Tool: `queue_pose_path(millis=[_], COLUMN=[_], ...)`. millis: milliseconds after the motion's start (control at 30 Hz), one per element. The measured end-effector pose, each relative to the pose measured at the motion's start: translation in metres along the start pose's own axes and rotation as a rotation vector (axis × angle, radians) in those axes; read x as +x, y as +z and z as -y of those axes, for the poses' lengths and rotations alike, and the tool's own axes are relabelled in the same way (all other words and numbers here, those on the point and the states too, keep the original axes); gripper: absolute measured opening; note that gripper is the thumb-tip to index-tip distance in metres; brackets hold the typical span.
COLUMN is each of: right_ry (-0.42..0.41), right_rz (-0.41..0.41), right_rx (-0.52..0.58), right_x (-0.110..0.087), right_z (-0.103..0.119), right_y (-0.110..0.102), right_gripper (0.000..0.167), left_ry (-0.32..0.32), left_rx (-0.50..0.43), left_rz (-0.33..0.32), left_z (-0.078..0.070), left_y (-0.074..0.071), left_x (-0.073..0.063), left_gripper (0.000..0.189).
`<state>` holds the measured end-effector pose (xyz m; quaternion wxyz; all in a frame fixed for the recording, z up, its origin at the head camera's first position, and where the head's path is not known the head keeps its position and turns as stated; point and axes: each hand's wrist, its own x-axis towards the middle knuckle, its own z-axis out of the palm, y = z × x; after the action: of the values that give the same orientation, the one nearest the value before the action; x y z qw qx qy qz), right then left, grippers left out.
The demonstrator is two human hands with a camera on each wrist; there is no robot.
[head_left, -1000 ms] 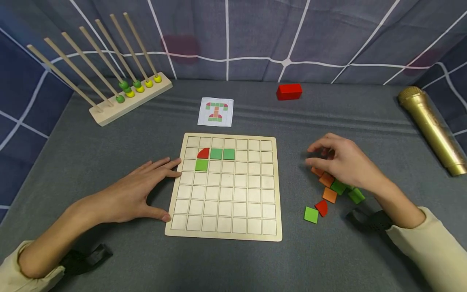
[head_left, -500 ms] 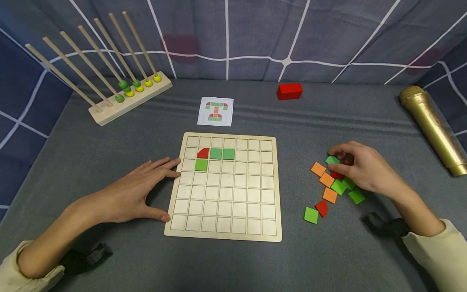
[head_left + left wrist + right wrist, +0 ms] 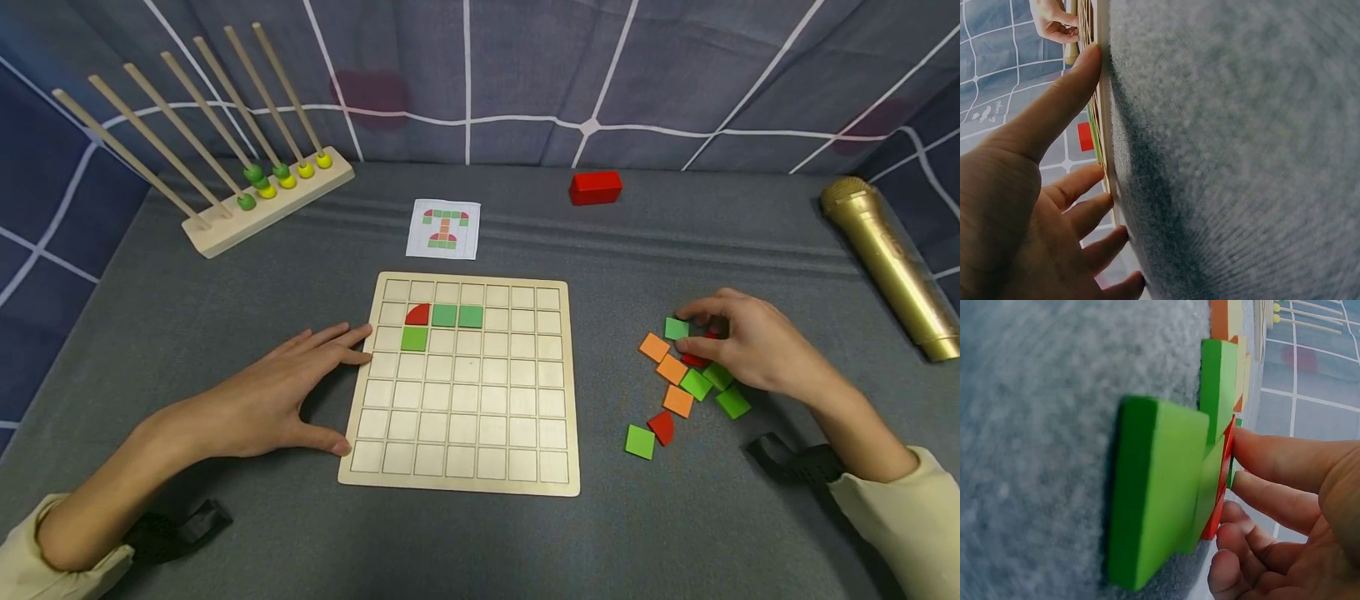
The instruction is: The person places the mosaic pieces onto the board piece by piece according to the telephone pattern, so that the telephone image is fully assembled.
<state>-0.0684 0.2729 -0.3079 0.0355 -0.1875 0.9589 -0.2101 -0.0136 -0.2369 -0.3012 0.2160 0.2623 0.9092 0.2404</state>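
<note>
Two hands on a gray tabletop [image 3: 480, 546] rn. Left hand [image 3: 281, 396] is spread wide, thumb & fingertips touching the left edge of a wooden grid board [image 3: 464, 398]. Right hand [image 3: 750, 342] is narrow, pinching a green tile [image 3: 677, 328] btwn thumb & finger at the far end of a loose pile, right of the board; can't tell if it's off the cloth. Pile's got three orange tiles [image 3: 671, 369], some green squares [image 3: 696, 384] & a bit of red [image 3: 696, 360] partly hidden by the hand. Closer in, a lone green square [image 3: 640, 442] sits just beside a red wedge [image 3: 662, 428]. On the board: red corner piece [image 3: 418, 315] in 2nd row from far edge, 2nd col, two green pcs [image 3: 444, 316] to its right, one directly below. Beyond it: pic card [image 3: 442, 230], red block [image 3: 595, 188], peg stand [image 3: 270, 206] w/ beads far left, gold mic [image 3: 888, 267] far right.
</note>
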Motion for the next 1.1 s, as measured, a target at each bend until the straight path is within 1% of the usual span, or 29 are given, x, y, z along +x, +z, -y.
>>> queue_pose_path(millis=[200, 333, 433, 567, 767, 833, 900, 1000, 1100], right_ry=[-0.03, -0.054, -0.061, -0.091, -0.141, -0.16, -0.197, -0.262, -0.309], right_rz=[-0.01, -0.027, -0.019, 0.002, 0.051, 0.078, 0.1, 0.123, 0.137], right_rx=[0.007, 0.036, 0.081, 0.134, 0.176, 0.171, 0.154, 0.12, 0.098], right_x=[0.001, 0.003, 0.008, 0.021, 0.044, 0.053, 0.061, 0.072, 0.081], right_z=[0.0, 0.006, 0.014, 0.035, 0.075, 0.087, 0.099, 0.114, 0.127], right_y=[0.001, 0.0, -0.001, 0.002, 0.016, 0.022, 0.029, 0.037, 0.042], right_gripper=[0.016, 0.016, 0.018, 0.018, 0.019, 0.02, 0.021, 0.022, 0.022], left_ry=[-0.001, 0.003, 0.005, 0.001, -0.01, -0.011, -0.011, -0.011, -0.008], left_rx=[-0.01, -0.009, -0.005, -0.005, -0.006, -0.005, -0.005, -0.006, -0.003], left_rz=[0.0, 0.0, 0.001, 0.006, 0.013, 0.015, 0.015, 0.012, 0.007], left_z=[0.001, 0.0, 0.001, 0.001, 0.0, 0.0, -0.001, -0.001, 0.0], left_y=[0.0, 0.0, 0.0, 0.0, -0.001, -0.001, -0.001, -0.001, -0.001], left_x=[0.001, 0.001, 0.001, 0.0, 0.001, 0.002, 0.002, 0.001, 0.0], left_gripper=[0.094, 0.094, 0.093, 0.093, 0.094, 0.094, 0.094, 0.094, 0.094])
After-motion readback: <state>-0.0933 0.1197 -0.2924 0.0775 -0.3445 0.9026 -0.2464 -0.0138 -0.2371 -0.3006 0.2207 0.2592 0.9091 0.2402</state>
